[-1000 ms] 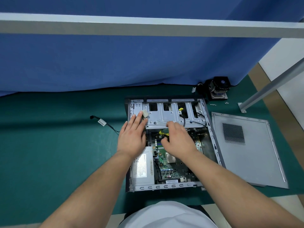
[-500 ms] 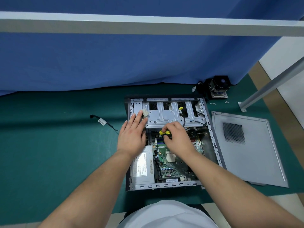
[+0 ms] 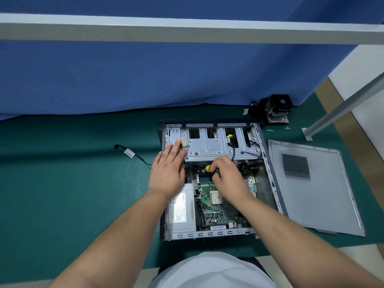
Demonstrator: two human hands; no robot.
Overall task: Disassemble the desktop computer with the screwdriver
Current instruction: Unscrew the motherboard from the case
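**Desktop PC teardown: hands at drive cage**

The desktop computer case (image 3: 268,173) lies open on its side on the green bench (image 3: 72,183), approx. centre of view. Its motherboard (image 3: 214,206) is exposed; the power supply (image 3: 182,213) sits in the near-left corner.

L hand (image 3: 166,173): fingers straight, flat on the left end of the drive cage (image 3: 209,146), fingertips beside a white connector (image 3: 184,141). Grip open, holding nothing.

R hand (image 3: 227,179): fingers curled round the screwdriver (image 3: 210,169), which has a yellow and green handle, just below the cage edge, over the motherboard. Tip hidden.

The removed side panel (image 3: 315,188) lies flat right of the case. CPU cooler (image 3: 276,110) and loose screws (image 3: 270,130) lie behind it. A loose cable (image 3: 133,154) lies left of the case.
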